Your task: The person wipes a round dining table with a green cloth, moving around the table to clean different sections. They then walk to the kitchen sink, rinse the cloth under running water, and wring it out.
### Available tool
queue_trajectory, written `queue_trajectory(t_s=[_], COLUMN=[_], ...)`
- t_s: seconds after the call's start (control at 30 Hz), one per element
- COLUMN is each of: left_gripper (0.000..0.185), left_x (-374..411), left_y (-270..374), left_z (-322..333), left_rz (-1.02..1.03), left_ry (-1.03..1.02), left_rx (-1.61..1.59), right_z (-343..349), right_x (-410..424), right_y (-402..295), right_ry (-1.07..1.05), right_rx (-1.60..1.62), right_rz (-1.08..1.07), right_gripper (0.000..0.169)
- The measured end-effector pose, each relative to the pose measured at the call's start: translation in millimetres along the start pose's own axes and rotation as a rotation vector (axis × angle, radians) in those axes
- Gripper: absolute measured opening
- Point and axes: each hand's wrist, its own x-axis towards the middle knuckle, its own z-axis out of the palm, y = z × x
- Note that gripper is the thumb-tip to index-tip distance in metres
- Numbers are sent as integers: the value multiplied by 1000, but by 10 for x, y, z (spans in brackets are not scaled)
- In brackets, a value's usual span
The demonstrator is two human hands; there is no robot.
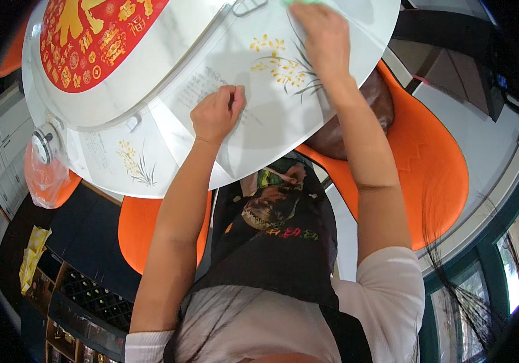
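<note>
My right hand [325,38] reaches to the far side of the table mat and presses on a pale green cloth [307,1], mostly cut off by the top of the view. My left hand [217,113] rests as a loose fist on the mat, near its printed lines of writing, with nothing visible in it. Beneath both hands lies a translucent table mat [259,104] with printed yellow flowers and grey leaves. It covers the rim of a round white marbled table [162,120]. A raised round turntable [159,54] bears a red mat [105,50] with golden characters.
A clear plastic bag [48,181] hangs from a round holder [46,143] at the table's left edge. Orange chairs [436,190] [139,231] stand close by; a brown leather item [377,97] lies on the right one. A wire loop [248,6] is near the turntable.
</note>
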Motion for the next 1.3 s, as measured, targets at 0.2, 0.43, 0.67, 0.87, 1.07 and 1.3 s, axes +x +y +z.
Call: queue_trajectory(t_s=[0.2,0.43,0.67,0.87,1.07,1.3], left_gripper=[17,17,16,16,17,16], left_x=[-35,-7,10,-7,-28,-20], left_y=[14,11,46,35,-22,20], left_z=[23,30,31,13,40,58], left_rz=[-20,-14,-8,-19,-6,-18], left_ry=[26,16,11,17,40,18], left_rx=[-6,8,-17,-16,15,36], right_z=[-56,-169,14,309,153,280], right_x=[-285,-161,-60,-224,113,-257], right_y=[54,-67,59,-495,-633,-340], right_ry=[135,95,80,138,36,50], right_rx=[-133,-122,-76,-60,19,114], right_rz=[-84,-8,101,-41,161,-21], right_gripper=[42,47,40,35,30,43])
